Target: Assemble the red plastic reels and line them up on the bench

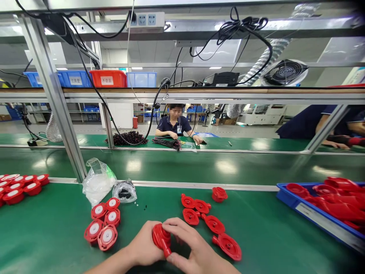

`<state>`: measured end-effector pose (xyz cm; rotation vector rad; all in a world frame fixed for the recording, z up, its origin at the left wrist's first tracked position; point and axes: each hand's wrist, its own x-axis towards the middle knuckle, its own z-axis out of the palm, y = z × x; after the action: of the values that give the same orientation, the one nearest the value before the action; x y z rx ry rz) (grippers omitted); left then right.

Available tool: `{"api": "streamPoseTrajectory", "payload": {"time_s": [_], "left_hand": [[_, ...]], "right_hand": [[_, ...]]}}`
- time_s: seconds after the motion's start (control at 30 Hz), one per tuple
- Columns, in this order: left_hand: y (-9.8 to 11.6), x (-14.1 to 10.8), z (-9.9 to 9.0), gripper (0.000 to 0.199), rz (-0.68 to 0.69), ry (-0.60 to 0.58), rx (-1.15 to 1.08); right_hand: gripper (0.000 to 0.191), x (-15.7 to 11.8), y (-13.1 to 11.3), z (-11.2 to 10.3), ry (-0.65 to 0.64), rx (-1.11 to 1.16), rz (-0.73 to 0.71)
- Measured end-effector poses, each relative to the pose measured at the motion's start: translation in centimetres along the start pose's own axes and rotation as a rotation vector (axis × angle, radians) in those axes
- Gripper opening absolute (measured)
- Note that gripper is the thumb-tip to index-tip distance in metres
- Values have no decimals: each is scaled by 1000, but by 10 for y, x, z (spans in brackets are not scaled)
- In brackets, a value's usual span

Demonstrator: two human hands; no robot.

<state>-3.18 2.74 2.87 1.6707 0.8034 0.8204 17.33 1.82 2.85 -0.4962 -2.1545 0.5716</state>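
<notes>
A red plastic housing with a short spout (162, 238) is between my hands above the green bench. My left hand (145, 241) wraps round its left side. From the right, my right hand (194, 243) grips it with thumb near the spout and fingers over the top. To the left lie several red round parts with white discs (107, 235). On the right several open red housings with spouts (213, 224) lie in a loose group, with a single red piece (219, 194) behind them.
A blue bin (319, 217) of red parts stands at the right. Clear bags (98, 182) lie by the metal post (54, 91). More red parts (17, 186) are at far left. Across the green belt (182, 163) a person (175, 123) handles dark wires.
</notes>
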Motion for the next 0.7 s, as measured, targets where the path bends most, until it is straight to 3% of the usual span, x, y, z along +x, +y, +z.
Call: {"api": "streamPoseTrajectory", "payload": {"time_s": [0.2, 0.4, 0.57, 0.7], "left_hand": [[-1, -1, 0, 18, -20, 44, 44], [4, -3, 8, 19, 61, 6, 36], [-14, -4, 21, 9, -32, 322, 317], [-20, -5, 16, 8, -21, 386, 435]], "right_hand": [[54, -7, 4, 0, -20, -210, -5], [52, -9, 9, 8, 74, -286, -195], [48, -10, 7, 28, 289, -388, -259], [50, -6, 11, 31, 284, -348, -225]]}}
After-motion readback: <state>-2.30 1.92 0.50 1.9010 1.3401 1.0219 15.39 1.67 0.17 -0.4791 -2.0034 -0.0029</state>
